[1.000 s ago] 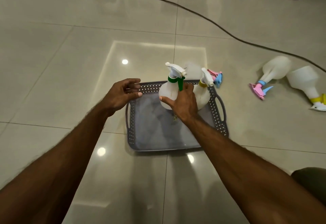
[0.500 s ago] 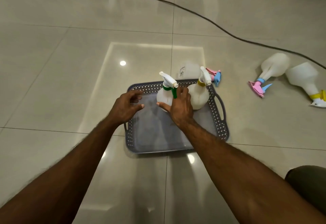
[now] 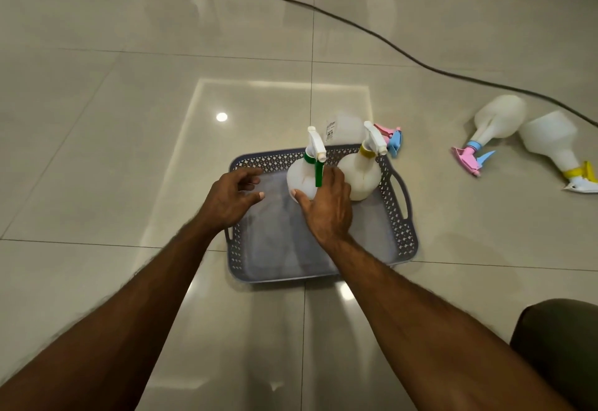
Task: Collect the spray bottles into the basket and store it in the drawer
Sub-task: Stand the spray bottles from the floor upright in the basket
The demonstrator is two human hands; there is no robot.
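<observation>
Grey basket (image 3: pixel 401 236) on tiled floor (image 3: pixel 129 151). Inside, far end, two bottles upright, side by side: green-collar bottle (image 3: pixel 302 181), yellow-collar bottle (image 3: pixel 360 176). Right hand (image 3: pixel 326 206) wrapped around green-collar bottle's body. Left hand (image 3: pixel 231 197) above basket's left part, fingers loosely curled, holding nothing. Pink-nozzle bottle (image 3: pixel 348 130) lying just behind basket. Two more bottles lying on floor, well right: pink-trigger bottle (image 3: pixel 495 122), yellow-trigger bottle (image 3: pixel 550 142). Dark cable (image 3: pixel 372 33) crossing floor beyond.

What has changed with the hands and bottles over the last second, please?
The right hand has lowered the green-trigger bottle to stand in the basket beside the yellow-collared bottle, its fingers still on it. The left hand moved from the basket's far-left corner in over the basket. The three bottles on the floor stayed put.
</observation>
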